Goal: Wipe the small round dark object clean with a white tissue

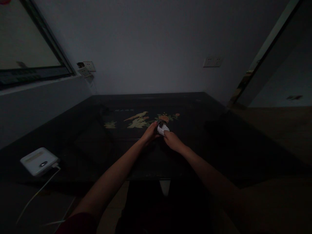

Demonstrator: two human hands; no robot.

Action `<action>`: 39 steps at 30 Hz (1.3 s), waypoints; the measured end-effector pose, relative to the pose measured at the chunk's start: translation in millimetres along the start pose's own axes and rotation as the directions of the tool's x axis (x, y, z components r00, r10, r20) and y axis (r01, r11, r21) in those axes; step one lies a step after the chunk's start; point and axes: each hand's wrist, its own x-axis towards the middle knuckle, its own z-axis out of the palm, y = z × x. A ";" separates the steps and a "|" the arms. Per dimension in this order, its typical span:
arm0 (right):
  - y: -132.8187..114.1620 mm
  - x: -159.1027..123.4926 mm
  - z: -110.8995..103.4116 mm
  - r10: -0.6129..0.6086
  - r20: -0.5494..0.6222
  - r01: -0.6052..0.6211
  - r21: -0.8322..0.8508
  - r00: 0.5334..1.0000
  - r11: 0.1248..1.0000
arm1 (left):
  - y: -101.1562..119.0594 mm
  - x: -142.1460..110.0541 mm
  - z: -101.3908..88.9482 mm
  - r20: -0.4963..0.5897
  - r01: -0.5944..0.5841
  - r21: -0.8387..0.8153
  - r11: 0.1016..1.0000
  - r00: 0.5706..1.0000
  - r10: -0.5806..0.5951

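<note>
"White is met first at the left; what is it part of?"

"A box-like device [40,161], with a dark oval mark on its top. It is set on the dark tabletop [151,162], and a pale cable [36,194] is joined to its side."

"And further right?"

"A bird-and-flower design [138,121] is borne by the tabletop, in muted yellow, green and orange."

"How is the left hand [149,132] placed?"

"Around the left side of a small dark object [161,122], which is gripped by it at the design's near edge, below the orange flower."

"How does that object look?"

"Dark and roughly rounded, with faint glints along the top. Its near right side is covered by a white piece [162,130], soft-looking, like cloth or paper. What it is cannot be told in this dimness, nor whether the tabletop is touched."

"And the right hand [173,140]?"

"By it the white piece is pinched, thumb on top, against the object; the other fingers are mostly hidden."
</note>
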 end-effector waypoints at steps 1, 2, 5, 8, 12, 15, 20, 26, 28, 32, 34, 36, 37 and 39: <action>0.9 -0.8 -1.5 -0.004 0.004 0.005 -0.035 1.000 0.999 | 0.7 -1.0 0.6 0.014 -0.003 -0.002 1.000 1.000 0.003; 1.9 -1.5 -2.9 -0.015 0.000 0.015 -0.064 1.000 0.998 | 1.0 -1.6 1.1 0.021 -0.006 -0.002 1.000 1.000 0.006; 4.8 -2.7 -5.2 -0.101 -0.026 0.096 -0.133 0.995 0.986 | 0.5 -1.5 1.4 0.013 -0.008 -0.006 1.000 1.000 0.008; 5.6 -2.7 -5.6 -0.164 -0.028 0.153 -0.226 0.986 0.962 | -1.4 0.2 0.5 0.008 -0.009 -0.029 1.000 1.000 0.010; 2.7 -3.1 -6.1 -0.158 -0.027 0.142 -0.313 0.987 0.939 | -2.7 1.6 -0.3 0.021 -0.009 -0.050 0.999 1.000 0.010; 0.5 -4.1 -6.0 -0.151 -0.030 0.134 -0.324 0.988 0.937 | -2.1 1.2 -0.3 0.037 0.001 -0.049 0.999 0.999 0.001; 0.3 -3.1 -0.1 -0.125 -0.052 0.109 -0.248 0.991 0.963 | -1.3 0.1 -0.7 0.036 -0.012 -0.031 0.999 0.999 0.013; 3.2 3.7 6.0 -0.051 -0.068 0.055 0.064 0.996 0.996 | -1.7 0.5 -2.1 0.035 -0.015 -0.008 1.000 0.999 0.016; 5.0 6.4 7.6 -0.024 -0.056 0.035 0.197 0.998 0.980 | -2.0 1.2 -2.2 0.022 -0.018 0.001 1.000 1.000 0.018; 7.4 12.0 14.0 0.055 -0.017 -0.037 0.539 0.998 0.841 | -2.0 0.6 -0.5 -0.004 -0.037 0.043 0.998 0.999 0.037; 7.9 14.0 17.7 0.089 -0.002 -0.064 0.676 0.996 0.734 | -1.4 -0.4 1.1 -0.013 -0.045 0.068 0.997 0.999 0.046; 8.8 14.7 20.4 0.098 -0.005 -0.064 0.729 0.995 0.682 | -0.5 -1.1 2.7 -0.032 -0.042 0.079 0.996 0.998 0.045; 9.3 14.5 21.1 0.099 -0.010 -0.062 0.719 0.995 0.692 | -0.1 -1.3 3.4 -0.041 -0.039 0.076 0.996 0.998 0.042; 10.2 13.1 21.0 0.093 -0.029 -0.053 0.639 0.995 0.767 | 0.7 -1.3 4.2 -0.045 -0.031 0.062 0.998 0.998 0.034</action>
